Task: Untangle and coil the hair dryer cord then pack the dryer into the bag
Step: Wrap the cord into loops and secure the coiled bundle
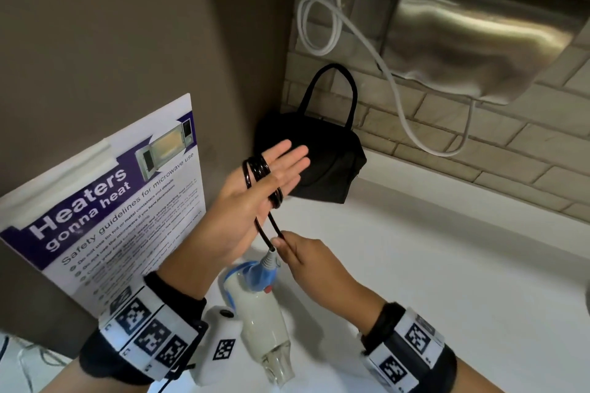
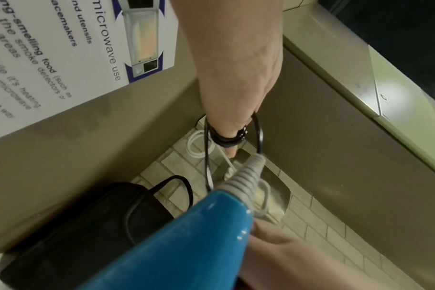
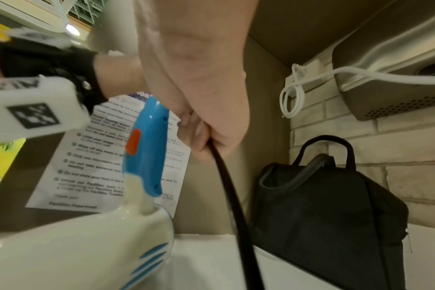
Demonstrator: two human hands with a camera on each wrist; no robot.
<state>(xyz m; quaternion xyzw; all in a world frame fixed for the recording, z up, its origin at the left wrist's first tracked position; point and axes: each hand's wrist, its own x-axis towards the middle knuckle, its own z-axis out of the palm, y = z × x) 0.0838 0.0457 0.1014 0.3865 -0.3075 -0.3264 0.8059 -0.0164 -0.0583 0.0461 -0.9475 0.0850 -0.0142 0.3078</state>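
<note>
My left hand [image 1: 274, 175] is held up flat with straight fingers, and the black cord [image 1: 258, 169] is wound round it in several loops. From the loops two strands run down to my right hand [image 1: 287, 246], which pinches the cord just above the grey strain relief. The white hair dryer [image 1: 265, 322] with its blue handle [image 1: 258, 274] lies on the white counter [image 1: 447, 265] under both hands. The black bag [image 1: 329, 169] with its handle up stands in the back corner behind my left hand. The right wrist view shows the cord [image 3: 234, 196] leaving my curled fingers [image 3: 206, 137].
A steel hand dryer [image 1: 479, 35] hangs on the brick wall at the upper right, with a white cable [image 1: 319, 25] looped beside it. A microwave safety poster [image 1: 111, 201] leans on the brown panel at the left.
</note>
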